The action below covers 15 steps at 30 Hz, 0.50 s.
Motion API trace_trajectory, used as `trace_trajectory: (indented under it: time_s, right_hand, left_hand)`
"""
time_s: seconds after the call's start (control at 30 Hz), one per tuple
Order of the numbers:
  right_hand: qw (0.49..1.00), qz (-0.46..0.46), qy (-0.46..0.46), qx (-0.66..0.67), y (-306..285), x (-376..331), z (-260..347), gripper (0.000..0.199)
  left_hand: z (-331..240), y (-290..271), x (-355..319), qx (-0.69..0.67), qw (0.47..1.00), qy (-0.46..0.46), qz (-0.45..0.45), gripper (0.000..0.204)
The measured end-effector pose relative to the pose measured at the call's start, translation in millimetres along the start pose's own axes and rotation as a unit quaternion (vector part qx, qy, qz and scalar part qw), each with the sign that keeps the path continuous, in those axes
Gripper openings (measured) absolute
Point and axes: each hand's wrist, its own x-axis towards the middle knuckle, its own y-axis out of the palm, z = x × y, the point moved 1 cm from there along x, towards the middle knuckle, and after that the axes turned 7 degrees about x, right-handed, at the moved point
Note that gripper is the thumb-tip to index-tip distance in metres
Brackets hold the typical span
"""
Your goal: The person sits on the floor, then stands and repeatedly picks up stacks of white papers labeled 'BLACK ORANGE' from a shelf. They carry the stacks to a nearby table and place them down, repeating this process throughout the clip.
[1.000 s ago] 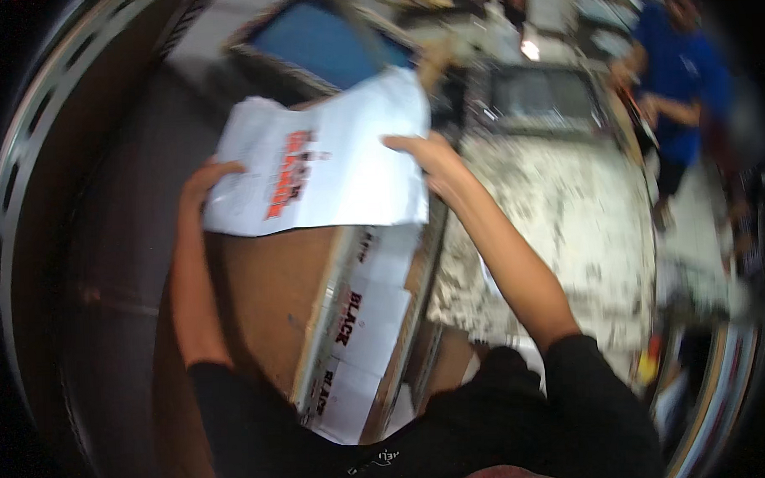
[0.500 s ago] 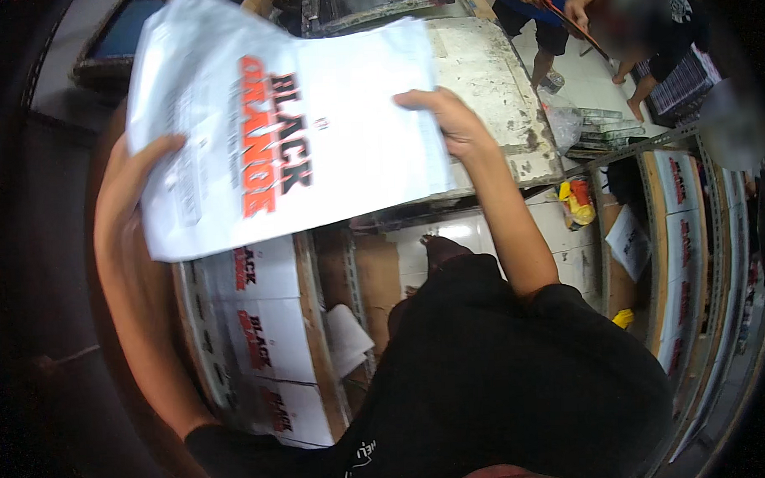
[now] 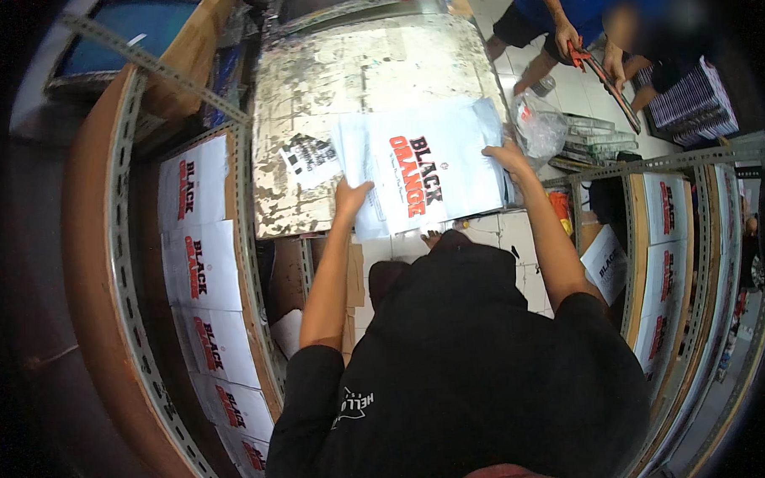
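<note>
A stack of white plastic bags [image 3: 464, 169], printed with black and orange lettering, lies at the near edge of a worn, paint-stained table [image 3: 310, 81]. My left hand [image 3: 352, 198] grips its left edge, thumb on top and fingers hidden below. On the opposite edge my right hand [image 3: 511, 160] holds it the same way, thumb over the top. The stack's near edge reaches slightly past the table's front. Left of it, a small white sheet with black print [image 3: 310, 160] rests on the tabletop.
Metal-framed shelves on the left hold several printed white bags [image 3: 200, 262]; similar bags [image 3: 660, 271] fill shelves on the right. A co-worker at the upper right holds a red-and-dark long tool [image 3: 604, 79]. Near the table's right side are a clear plastic bag [image 3: 540, 128] and stacked strips.
The bag stack has moved right and down from being held up at the left to the table's near edge. Both hands moved with it. The small printed sheet now shows.
</note>
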Motion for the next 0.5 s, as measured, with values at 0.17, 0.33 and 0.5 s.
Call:
trace_trajectory:
  time_s: [0.17,0.33,0.5]
  right_hand:
    - [0.999,-0.014,0.035,0.026,-15,10,0,0.062]
    - [0.988,-0.067,-0.116,-0.072,-17,57,-24,0.051]
    - [0.959,-0.128,-0.219,-0.124,1,4,47,0.042]
  left_hand:
    - [-39,4,-24,-0.091,0.990,-0.076,0.077,0.050]
    - [-25,22,-17,0.056,0.991,0.055,-0.105,0.048]
    - [-82,30,-61,-0.015,0.957,0.123,-0.261,0.040]
